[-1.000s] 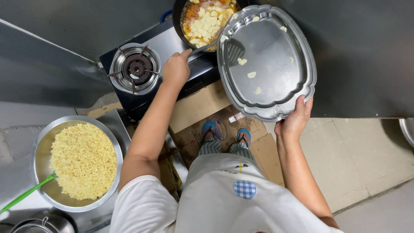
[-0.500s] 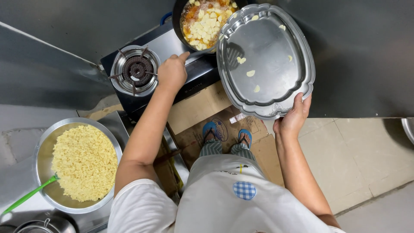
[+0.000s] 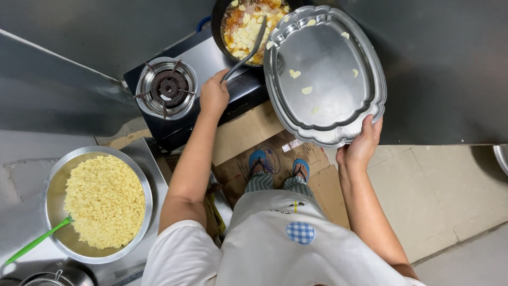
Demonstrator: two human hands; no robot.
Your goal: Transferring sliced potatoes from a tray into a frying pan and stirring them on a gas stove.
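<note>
Tipping the steel tray one-handed, right hand clamping its rim, risks slipping while left hand grips the spatula in the pan.

My left arm reaches straight forward, bare from the short sleeve down, elbow nearly extended. My left hand is curled closed around a thin handle, knuckles up, thumb side toward the middle. My right arm runs forward too, angled slightly inward, forearm bare. My right hand is raised with the wrist bent back, its fingers pinching a rim from below.
</note>
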